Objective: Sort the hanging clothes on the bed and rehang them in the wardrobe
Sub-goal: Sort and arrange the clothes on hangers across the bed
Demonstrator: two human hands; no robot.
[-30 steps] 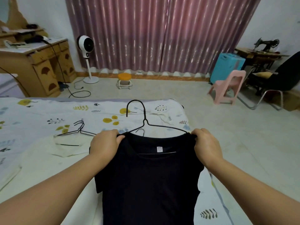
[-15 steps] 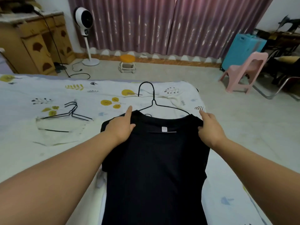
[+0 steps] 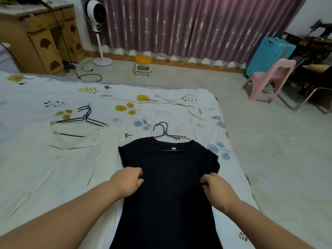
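Clothes first: bed [image 3: 53, 177] spread wide, cream garment [image 3: 59, 155] left with hangers [image 3: 84, 117]. Black shirt [image 3: 167, 186] lying flat, long axis running straight away, hanger hook [image 3: 161, 128] at far end. Left hand [image 3: 125, 180] and right hand [image 3: 217, 187] seemingly pinching its side edges, equally near.

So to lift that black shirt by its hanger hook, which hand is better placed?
Probably the left hand. Both hands grip the black shirt at its sides, about equally far from the hanger hook, but the hook sits left of the collar's middle, nearer the left hand than the right hand.
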